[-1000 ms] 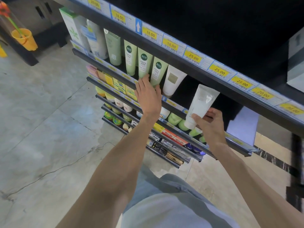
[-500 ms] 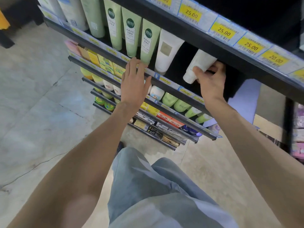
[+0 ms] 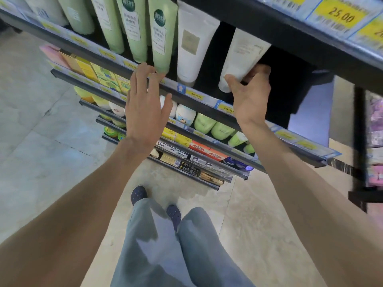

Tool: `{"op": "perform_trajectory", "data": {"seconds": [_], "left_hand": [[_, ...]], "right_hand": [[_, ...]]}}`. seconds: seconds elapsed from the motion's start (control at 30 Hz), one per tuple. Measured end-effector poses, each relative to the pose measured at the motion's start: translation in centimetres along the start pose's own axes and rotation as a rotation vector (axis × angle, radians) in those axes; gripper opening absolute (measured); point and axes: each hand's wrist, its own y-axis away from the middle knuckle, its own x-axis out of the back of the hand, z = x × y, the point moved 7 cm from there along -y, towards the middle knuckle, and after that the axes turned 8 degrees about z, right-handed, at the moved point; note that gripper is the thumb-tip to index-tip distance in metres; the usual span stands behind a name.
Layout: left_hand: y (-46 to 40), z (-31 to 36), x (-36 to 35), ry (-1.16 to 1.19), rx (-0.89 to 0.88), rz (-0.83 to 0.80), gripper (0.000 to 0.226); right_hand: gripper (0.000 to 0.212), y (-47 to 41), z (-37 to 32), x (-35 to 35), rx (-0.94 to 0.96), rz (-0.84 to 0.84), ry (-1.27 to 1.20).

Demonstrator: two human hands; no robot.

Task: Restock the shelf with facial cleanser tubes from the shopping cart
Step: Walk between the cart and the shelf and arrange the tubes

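Note:
My right hand [image 3: 249, 94] grips the cap end of a white cleanser tube [image 3: 242, 56], which stands cap-down on the dark shelf [image 3: 207, 106] to the right of another white tube [image 3: 191, 42]. Left of that stand several green tubes [image 3: 160, 38] in a row. My left hand [image 3: 143, 106] is spread flat, with its fingertips on the shelf's front rail just below the nearest green tube. The shopping cart is out of view.
Lower shelves hold yellow boxes [image 3: 103, 73], pale green jars [image 3: 204, 123] and red boxes [image 3: 207, 151]. The upper shelf edge with yellow price tags [image 3: 339, 15] overhangs the tubes. A dark gap [image 3: 288, 79] lies right of the held tube. My feet [image 3: 138, 193] stand on the tiled floor.
My right hand has carried the white tube up from in front of the shelf and into the slot beside the other white tube. My left hand has stayed at the shelf rail.

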Motion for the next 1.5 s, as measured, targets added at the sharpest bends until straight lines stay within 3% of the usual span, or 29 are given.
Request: {"op": "perform_trajectory", "data": {"seconds": [0.4,0.83,1.0,1.27,1.5], "left_hand": [[0.3,0.1,0.2,0.015,-0.032,0.018,0.04],[0.4,0.1,0.3,-0.01,-0.008,-0.053,0.043],[0.3,0.5,0.7,-0.052,0.004,-0.119,0.047],[0.7,1.8,2.0,-0.117,0.012,-0.278,0.062],[3.4,6.3,5.7,-0.143,-0.131,-0.362,0.063]], "right_hand": [[0.065,-6.2,-0.9,-4.5,0.05,0.095,0.062],[0.063,-7.3,0.0,-5.9,-0.02,0.088,0.094],[0.054,-5.6,1.2,-5.5,-0.084,-0.041,0.077],[0.082,-0.2,-0.5,0.1,-0.072,-0.322,0.123],[0.088,6.9,-2.7,8.5,0.06,-0.391,0.348]]}}
